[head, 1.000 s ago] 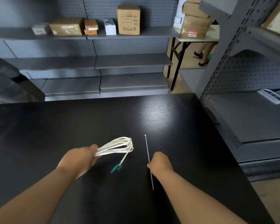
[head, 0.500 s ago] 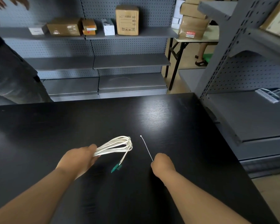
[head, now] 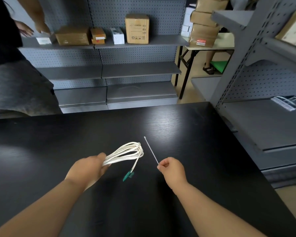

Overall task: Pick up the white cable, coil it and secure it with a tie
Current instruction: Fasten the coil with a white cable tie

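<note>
The white cable [head: 126, 152] is wound into a long narrow coil, and my left hand [head: 88, 169] grips one end of that coil above the black table [head: 203, 151]. A loose end with a green connector [head: 128, 175] hangs down from the coil toward the table. My right hand [head: 171, 168] pinches the near end of a thin white tie [head: 151, 150]. The tie points up and away to the left, its small head at the far tip, a short way right of the coil.
Grey pegboard shelving [head: 137, 71] stands behind the table with cardboard boxes [head: 137, 28] on its top shelf. Another grey shelf unit [head: 266, 120] adjoins the table's right edge. A person in dark clothing [head: 10, 69] stands at the far left, reaching to the shelf.
My right hand took hold of the tie lying on the table, lifted it and tilted its far tip leftward toward the coil. The left hand kept its hold on the coil. The person at the left came further into view.
</note>
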Motion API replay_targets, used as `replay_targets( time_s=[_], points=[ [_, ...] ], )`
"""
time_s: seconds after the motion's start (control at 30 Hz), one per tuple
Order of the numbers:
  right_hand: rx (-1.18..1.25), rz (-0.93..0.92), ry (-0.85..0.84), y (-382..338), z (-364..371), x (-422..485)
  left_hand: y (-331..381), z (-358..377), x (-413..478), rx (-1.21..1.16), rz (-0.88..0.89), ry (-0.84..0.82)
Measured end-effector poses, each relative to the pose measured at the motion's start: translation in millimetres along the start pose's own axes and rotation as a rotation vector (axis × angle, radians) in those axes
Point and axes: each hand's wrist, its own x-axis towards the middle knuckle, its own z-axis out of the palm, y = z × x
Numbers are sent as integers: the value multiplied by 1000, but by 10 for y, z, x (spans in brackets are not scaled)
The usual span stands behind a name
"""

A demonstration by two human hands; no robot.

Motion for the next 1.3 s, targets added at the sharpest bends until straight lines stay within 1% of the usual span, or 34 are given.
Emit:
replay_targets(
  time_s=[0.13, 0.3, 0.5, 0.73, 0.87, 1.0, 1.13, 1.2, 1.3],
  points=[
    [136, 32, -8, -68, 141, -81, -66, -22, -45, -76, -4, -23],
    [213, 91, -23, -160, 333, -199, -87, -13, -76, -120, 24, -69],
    [247, 172, -46, -175, 539, -337, -139, 90, -99, -138, 65, -167],
    [261, 250, -77, -109, 715, -444, -61, 226, -65, -177, 83, -227],
    [250, 291, -97, -113, 801, -479, 59, 275, -32, -201, 55, -242],
    [270, 308, -87, -108, 854, -508, 136, 334, 5, -191, 35, -253],
    [292, 335, -75, -84, 879, -534, 168, 400, 19, -176, 31, -317],
    [309, 337, -42, -74, 874, -549, 172, 426, 24, -190, 26, -331],
    [287, 277, 16, -39, 848, -567, 165, 453, 22, -196, 24, -346]
  ],
)
